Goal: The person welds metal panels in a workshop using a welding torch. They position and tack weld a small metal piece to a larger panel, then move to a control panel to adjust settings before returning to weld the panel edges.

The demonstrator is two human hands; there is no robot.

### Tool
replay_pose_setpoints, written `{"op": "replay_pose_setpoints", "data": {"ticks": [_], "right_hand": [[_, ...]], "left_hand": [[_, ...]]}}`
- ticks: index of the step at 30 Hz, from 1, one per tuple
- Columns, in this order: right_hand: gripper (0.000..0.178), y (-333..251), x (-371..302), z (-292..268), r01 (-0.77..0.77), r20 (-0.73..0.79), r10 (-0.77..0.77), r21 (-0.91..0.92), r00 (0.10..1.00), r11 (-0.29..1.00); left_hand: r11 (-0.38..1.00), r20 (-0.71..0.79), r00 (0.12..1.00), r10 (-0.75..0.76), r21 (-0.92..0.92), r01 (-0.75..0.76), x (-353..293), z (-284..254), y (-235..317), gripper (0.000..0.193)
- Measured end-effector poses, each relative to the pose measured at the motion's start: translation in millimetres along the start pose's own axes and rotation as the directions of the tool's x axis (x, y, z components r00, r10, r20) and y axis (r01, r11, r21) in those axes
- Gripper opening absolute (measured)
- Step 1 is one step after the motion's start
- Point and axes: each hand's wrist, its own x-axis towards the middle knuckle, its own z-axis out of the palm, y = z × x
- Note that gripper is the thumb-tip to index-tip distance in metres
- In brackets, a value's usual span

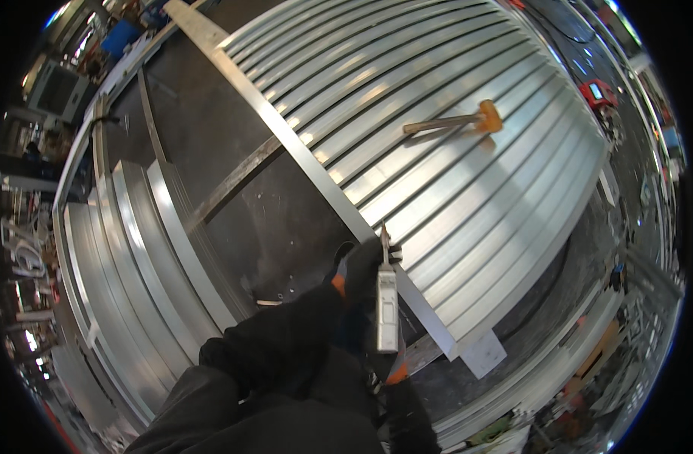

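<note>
A welding torch (387, 314), with a boxy silver-grey body and a thin copper-coloured tip, points away from me at the near edge of a slatted metal panel (437, 174). My right hand (378, 369), in a dark glove with an orange cuff, holds it from below; the torch body hides most of the fingers. My left hand (367, 263), gloved the same way, is closed about the front of the torch, dark glove showing on both sides of the nozzle. The tip lies over the panel's flat side rail (316, 166), by the slat ends.
An orange-headed mallet (489, 116) with a wooden handle lies on the slats. Several long metal profiles (138, 250) are stacked at left on the dark table (248, 219). A bar (237, 180) crosses the table. A red device (598, 92) with a screen stands at far right.
</note>
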Motion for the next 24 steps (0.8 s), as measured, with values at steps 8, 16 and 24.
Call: {"op": "replay_pose_setpoints", "data": {"ticks": [8,16,24], "right_hand": [[0.048,146,-67,2,-0.596,0.256,0.569,0.575,0.781,0.560],[0.040,159,-99,24,-0.562,0.140,0.589,0.533,0.796,0.633],[0.039,160,-102,30,-0.510,0.030,0.523,0.273,0.852,0.815]], "left_hand": [[0.841,-0.027,0.909,-0.415,-0.392,0.373,-70,-22,-106,0.044],[0.559,0.107,0.766,-0.634,-0.621,0.549,-87,-34,-122,0.044],[0.657,0.093,0.827,-0.554,-0.561,0.503,-107,-39,-152,0.044]]}}
